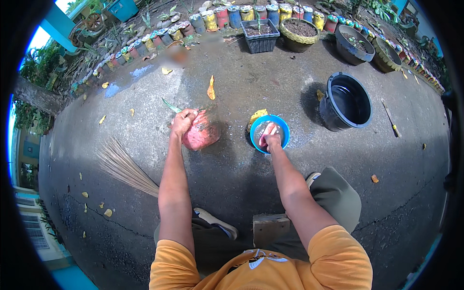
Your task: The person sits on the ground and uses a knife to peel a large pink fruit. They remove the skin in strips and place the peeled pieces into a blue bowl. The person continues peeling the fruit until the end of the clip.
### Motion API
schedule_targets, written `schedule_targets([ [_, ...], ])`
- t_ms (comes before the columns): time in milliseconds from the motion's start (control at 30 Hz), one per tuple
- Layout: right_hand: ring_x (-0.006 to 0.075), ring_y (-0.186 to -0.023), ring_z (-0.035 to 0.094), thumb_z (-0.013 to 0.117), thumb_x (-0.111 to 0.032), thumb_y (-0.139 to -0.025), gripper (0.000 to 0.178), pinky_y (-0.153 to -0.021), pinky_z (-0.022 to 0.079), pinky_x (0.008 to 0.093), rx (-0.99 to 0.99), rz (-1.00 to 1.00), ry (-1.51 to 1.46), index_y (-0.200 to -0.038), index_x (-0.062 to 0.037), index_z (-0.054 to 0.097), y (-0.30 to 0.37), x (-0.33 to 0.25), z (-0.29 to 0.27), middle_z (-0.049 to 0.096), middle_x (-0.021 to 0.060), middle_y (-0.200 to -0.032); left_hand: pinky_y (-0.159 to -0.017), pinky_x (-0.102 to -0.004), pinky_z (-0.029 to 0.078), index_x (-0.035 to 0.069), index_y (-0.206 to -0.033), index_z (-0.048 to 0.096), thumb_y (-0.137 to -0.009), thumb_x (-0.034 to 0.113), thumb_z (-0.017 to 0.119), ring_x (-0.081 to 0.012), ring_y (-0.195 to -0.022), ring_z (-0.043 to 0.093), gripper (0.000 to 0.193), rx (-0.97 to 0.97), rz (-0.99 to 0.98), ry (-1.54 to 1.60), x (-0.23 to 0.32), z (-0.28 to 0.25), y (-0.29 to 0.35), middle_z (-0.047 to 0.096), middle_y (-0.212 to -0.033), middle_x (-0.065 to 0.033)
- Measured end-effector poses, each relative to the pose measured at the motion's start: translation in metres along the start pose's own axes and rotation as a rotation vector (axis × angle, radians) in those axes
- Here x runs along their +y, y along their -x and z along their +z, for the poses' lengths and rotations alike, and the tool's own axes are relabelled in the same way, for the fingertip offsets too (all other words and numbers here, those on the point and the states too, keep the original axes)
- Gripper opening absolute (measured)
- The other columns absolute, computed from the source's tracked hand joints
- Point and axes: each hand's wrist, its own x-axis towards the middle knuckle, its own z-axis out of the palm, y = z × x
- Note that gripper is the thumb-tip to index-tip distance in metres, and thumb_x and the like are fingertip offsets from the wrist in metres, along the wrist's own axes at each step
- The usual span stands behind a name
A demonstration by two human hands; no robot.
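My left hand [183,122] is closed on the upper edge of a reddish-pink plant pot [200,136], which leans on the pavement with dark soil smears on its side. A green leaf [170,105] sticks out beyond the fingers. To the right, my right hand [272,140] reaches into a small blue basin [288,137] of cloudy water. Its fingers grip a pink and pale object [268,130], perhaps a scrubbing brush; the hand partly hides it. Against the basin's far left side lies a crumpled yellow piece [258,115].
A black bucket [329,116] stands right of the basin, with a knife [390,118] beyond it. A stick broom [128,166] lies at left. Planters [258,36] line the far edge before painted bottles [234,17]. A wooden block [270,229] sits beneath me.
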Motion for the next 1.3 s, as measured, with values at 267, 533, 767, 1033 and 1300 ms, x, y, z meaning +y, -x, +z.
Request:
schedule_targets([
  [267,0.0164,-0.079,0.058,0.062,-0.004,-0.078,0.025,-0.071,0.049,0.0292,0.061,-0.621,-0.426,-0.103,-0.0039,0.058,0.041,-0.033,0.023,0.062,0.0076,-0.095,-0.072,-0.0250,0.047,0.009,-0.099,0.072,-0.091,0.029,0.062,-0.0085,-0.074,0.059,0.023,-0.070,-0.084,-0.004,0.010,-0.005,0.004,0.069,-0.086,0.0013],
  [533,0.0306,-0.100,0.053,0.069,-0.020,-0.079,0.022,-0.086,0.039,0.0421,-0.291,-1.823,0.427,-0.097,-0.0113,0.060,0.168,-0.131,0.085,0.059,0.0107,-0.097,-0.099,-0.0317,0.038,0.008,-0.104,0.073,-0.095,0.050,0.040,-0.0218,-0.104,0.057,0.055,0.082,-0.219,0.084,-0.003,-0.009,-0.022,0.068,-0.110,-0.0125],
  [767,0.0306,-0.099,0.054,0.071,-0.015,-0.076,0.021,-0.082,0.044,0.0434,-0.144,-1.475,0.610,-0.094,-0.0147,0.061,0.135,-0.130,0.080,0.058,0.0084,-0.097,-0.111,-0.0366,0.022,0.021,-0.108,0.073,-0.092,0.058,0.035,-0.0270,-0.119,0.052,0.055,0.026,-0.215,-0.191,0.026,-0.013,0.006,0.066,-0.120,-0.0067],
  [1033,0.0299,-0.097,0.054,0.067,-0.015,-0.081,0.020,-0.082,0.043,0.0435,-0.173,-1.655,0.614,-0.100,-0.0169,0.063,0.129,-0.125,0.084,0.055,0.0089,-0.092,-0.100,-0.0372,0.037,0.014,-0.105,0.073,-0.091,0.054,0.043,-0.0270,-0.111,0.055,0.052,-0.049,-0.241,-0.005,0.055,-0.015,0.016,0.066,-0.116,-0.0137],
  [1300,0.0281,-0.099,0.052,0.065,-0.020,-0.082,0.014,-0.084,0.038,0.0440,-0.227,-1.925,0.569,-0.095,-0.0172,0.062,0.146,-0.121,0.092,0.055,0.0074,-0.096,-0.098,-0.0373,0.040,0.011,-0.107,0.072,-0.090,0.054,0.046,-0.0274,-0.111,0.057,0.053,-0.065,-0.207,0.041,0.035,-0.012,0.001,0.065,-0.117,-0.0153],
])
